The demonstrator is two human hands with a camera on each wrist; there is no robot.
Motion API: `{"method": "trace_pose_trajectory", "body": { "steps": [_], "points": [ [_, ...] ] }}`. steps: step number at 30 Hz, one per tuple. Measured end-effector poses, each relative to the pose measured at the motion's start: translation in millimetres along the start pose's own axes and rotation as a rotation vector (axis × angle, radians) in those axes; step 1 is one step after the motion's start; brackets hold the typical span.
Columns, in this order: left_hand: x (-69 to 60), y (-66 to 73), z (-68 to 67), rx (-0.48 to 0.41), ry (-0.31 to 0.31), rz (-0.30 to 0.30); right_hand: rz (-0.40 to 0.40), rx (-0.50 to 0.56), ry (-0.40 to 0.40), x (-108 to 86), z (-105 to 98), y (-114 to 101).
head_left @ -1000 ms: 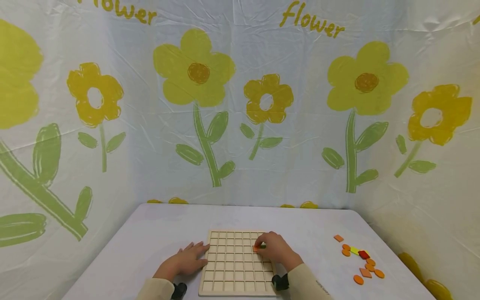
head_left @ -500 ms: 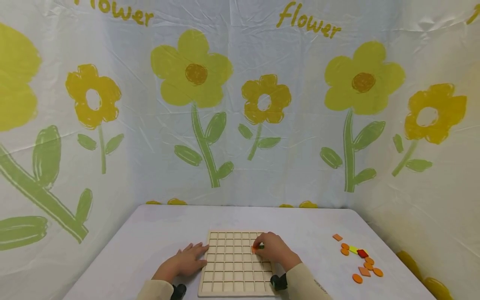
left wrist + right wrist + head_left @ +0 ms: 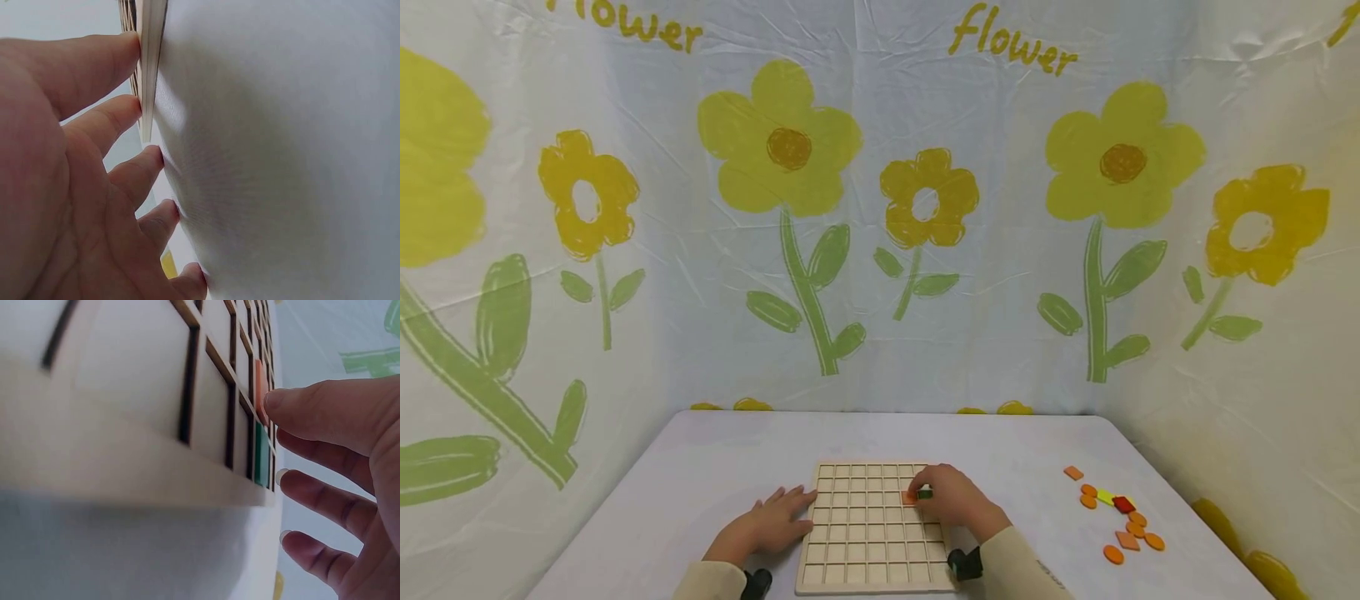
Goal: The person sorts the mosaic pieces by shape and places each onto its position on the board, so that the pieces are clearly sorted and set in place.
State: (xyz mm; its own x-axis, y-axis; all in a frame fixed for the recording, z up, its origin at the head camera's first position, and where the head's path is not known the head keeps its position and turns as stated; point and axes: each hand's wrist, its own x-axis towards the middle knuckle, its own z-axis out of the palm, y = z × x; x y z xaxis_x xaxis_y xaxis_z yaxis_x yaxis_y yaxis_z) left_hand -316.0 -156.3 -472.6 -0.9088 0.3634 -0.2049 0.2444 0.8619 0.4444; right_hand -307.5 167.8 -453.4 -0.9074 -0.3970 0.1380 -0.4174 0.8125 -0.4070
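A light wooden grid board [image 3: 857, 551] lies on the table in the head view. My left hand [image 3: 775, 522] is spread at its left side; in the left wrist view the thumb and forefinger touch the board's edge [image 3: 149, 69], the other fingertips rest on the table. Over the right part of the board, my right hand [image 3: 951, 500] holds an orange tile [image 3: 260, 381] at a cell with thumb and forefinger. The thumb tip lies on the tile, while the forefinger is partly hidden behind it. A green tile [image 3: 260, 456] sits in the adjoining cell near the rim.
Loose pieces lie on the white table [image 3: 1015, 467] to the right: several orange round ones [image 3: 1114, 555], orange diamonds [image 3: 1073, 472], a red piece [image 3: 1123, 505] and a yellow-green one [image 3: 1105, 497]. A flower-printed cloth [image 3: 1000, 333] surrounds the table.
The orange tile has gone from looking tilted under my right fingers to lying flatter at the cell. My left hand stays at the board's side; the head view has shifted slightly.
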Motion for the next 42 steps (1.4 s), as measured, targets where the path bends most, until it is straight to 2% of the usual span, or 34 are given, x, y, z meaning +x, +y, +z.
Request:
{"method": "trace_pose_trajectory", "body": {
  "steps": [10, 16, 33, 42],
  "points": [
    [0.7, 0.0, 0.0, -0.001, 0.001, -0.010, 0.110, -0.034, -0.006, -10.9, -17.0, 10.7],
    [-1.3, -0.2, 0.2, 0.012, 0.001, -0.006, 0.146, -0.042, -0.001, -20.7, -28.6, 20.1],
    [-4.4, 1.7, -0.6, 0.009, 0.002, -0.006, 0.297, -0.070, 0.015, -47.2, -50.6, 63.1],
    [-2.9, 2.0, -1.0, -0.001, -0.022, -0.014, 0.385, -0.097, 0.038, -62.9, -61.2, 82.8]
  ]
}}
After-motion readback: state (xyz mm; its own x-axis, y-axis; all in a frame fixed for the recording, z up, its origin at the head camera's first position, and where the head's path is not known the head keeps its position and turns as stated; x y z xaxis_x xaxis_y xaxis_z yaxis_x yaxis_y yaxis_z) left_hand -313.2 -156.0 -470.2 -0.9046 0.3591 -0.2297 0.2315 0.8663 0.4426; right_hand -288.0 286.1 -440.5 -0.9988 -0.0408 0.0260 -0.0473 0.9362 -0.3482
